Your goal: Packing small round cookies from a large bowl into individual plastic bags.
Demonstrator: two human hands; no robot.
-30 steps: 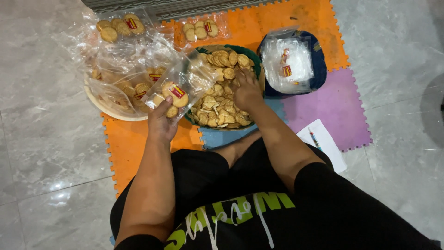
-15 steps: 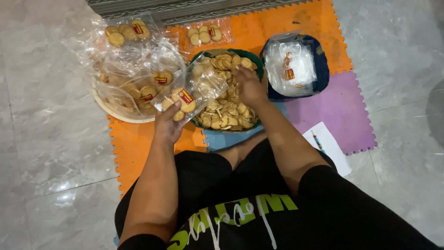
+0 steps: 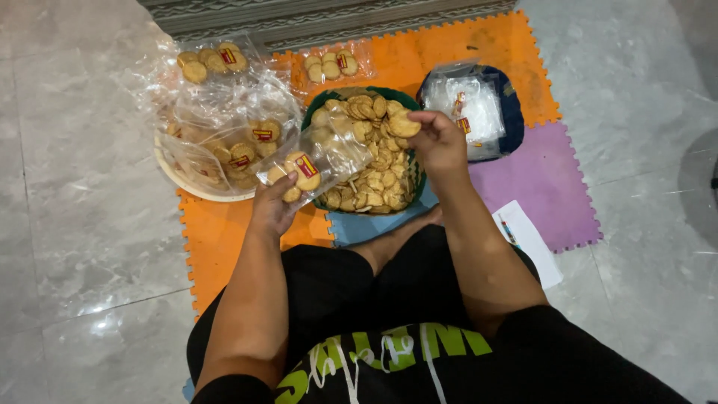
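1. Head view: left hand (image 3: 271, 206) pinched a clear bag (image 3: 318, 161) holding biscuits, beside the green bowl (image 3: 318, 112).
2. Right hand (image 3: 437, 142) pinched one biscuit (image 3: 404, 124) between fingertips above the bowl's heap.

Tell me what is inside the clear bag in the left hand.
The clear bag held by the left hand contains a few round biscuits and a small red-and-yellow label. The fingers cover its lower corner.

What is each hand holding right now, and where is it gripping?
The left hand grips a clear bag by its bottom end. The right hand pinches a cookie at its edge.
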